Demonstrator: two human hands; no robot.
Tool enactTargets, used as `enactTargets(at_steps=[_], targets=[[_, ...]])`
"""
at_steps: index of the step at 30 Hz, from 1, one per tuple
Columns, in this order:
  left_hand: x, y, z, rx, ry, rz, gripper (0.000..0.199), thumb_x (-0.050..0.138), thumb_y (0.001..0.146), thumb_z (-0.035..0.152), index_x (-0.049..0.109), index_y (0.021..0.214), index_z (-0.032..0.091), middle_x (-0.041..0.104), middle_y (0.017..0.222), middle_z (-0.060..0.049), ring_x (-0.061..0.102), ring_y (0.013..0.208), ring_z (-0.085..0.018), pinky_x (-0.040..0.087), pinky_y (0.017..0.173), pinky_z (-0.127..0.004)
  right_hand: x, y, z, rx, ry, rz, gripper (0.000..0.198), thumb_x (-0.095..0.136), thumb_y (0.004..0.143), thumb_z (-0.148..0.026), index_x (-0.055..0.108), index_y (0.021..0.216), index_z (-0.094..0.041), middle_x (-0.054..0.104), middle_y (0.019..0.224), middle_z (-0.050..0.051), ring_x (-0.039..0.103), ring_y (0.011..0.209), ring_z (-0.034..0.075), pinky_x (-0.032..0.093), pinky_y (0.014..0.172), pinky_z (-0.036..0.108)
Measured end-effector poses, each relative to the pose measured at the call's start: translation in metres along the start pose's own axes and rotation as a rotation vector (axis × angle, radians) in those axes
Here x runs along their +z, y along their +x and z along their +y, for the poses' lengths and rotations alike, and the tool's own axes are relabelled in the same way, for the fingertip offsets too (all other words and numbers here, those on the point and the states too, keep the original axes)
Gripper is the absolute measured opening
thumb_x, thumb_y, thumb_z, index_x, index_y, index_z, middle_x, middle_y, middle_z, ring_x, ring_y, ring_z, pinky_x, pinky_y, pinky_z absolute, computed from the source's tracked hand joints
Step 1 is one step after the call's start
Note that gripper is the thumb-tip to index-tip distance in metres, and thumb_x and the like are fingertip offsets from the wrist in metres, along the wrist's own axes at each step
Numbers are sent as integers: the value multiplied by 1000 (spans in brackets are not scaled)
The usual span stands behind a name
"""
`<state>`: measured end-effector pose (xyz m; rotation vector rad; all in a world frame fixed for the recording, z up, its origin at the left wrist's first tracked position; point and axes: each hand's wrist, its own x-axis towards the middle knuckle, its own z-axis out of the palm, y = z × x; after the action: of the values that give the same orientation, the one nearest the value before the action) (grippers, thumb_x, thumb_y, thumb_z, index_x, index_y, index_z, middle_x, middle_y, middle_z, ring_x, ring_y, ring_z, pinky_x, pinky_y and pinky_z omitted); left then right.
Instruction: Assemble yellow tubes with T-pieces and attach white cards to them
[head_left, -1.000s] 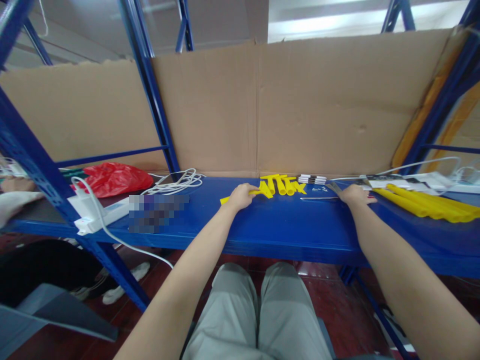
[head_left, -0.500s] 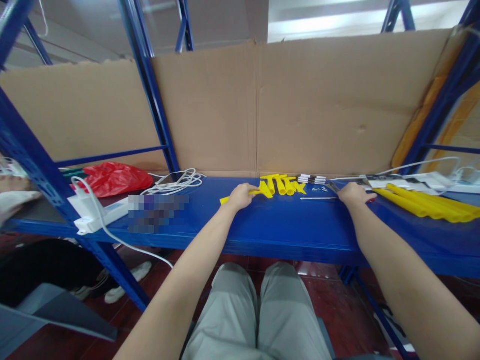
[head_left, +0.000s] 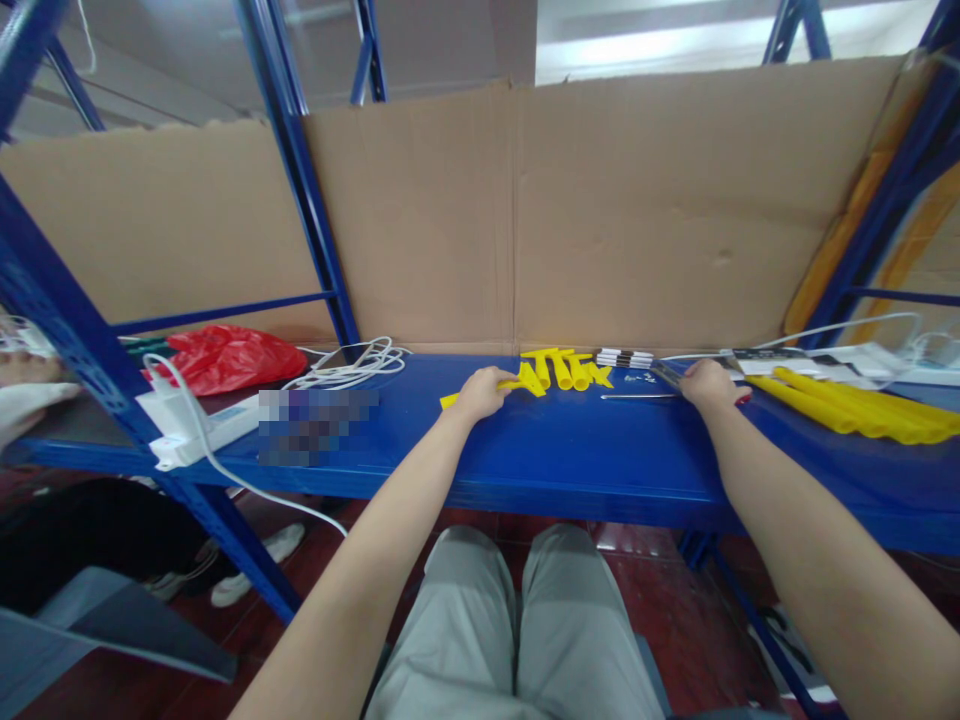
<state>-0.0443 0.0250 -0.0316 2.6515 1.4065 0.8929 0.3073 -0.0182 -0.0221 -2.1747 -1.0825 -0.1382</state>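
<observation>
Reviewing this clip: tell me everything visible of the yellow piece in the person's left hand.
The yellow T-shaped piece is plain, bright yellow and looks like plastic. The left hand grips its narrow stem, which runs to a wider, slanted crosspiece just above or on the blue shelf. Other yellow pieces lie close by; contact with them is unclear. A yellow end shows beyond the hand, probably the same stem, though its middle is hidden.
</observation>
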Motion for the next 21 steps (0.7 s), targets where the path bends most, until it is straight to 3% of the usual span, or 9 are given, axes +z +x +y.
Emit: enactTargets(at_steps=[3,8,12,21], targets=[[0,0,0,0,0,4,28,61,87,18,72,113,21,71,114,-7,64,108,-23,46,97,-31,-4,-3,-2,115,15,-8,6,64,73,-20,58,75,-18,67,98,14,59,106,35,26,99,63],[0,0,0,0,-9,7,28,62,86,17,72,111,22,71,113,-6,64,107,-22,46,98,-31,-8,-2,-7,75,110,105,13,53,73,-8,57,81,-18,65,95,11,60,104,31,39,97,54],[-1,-1,3,-3,11,-8,31,63,84,13,72,112,21,71,114,-5,63,109,-22,46,98,-30,-9,-7,-17,-161,170,99,20,47,77,-7,58,90,-16,64,99,14,60,101,26,46,90,39],[5,1,3,33,7,-3,30,65,83,17,72,111,24,71,112,-6,65,104,-21,47,95,-30,7,-47,-77,-752,408,-21,15,46,79,-14,56,89,-19,64,89,9,59,80,21,47,77,33]])
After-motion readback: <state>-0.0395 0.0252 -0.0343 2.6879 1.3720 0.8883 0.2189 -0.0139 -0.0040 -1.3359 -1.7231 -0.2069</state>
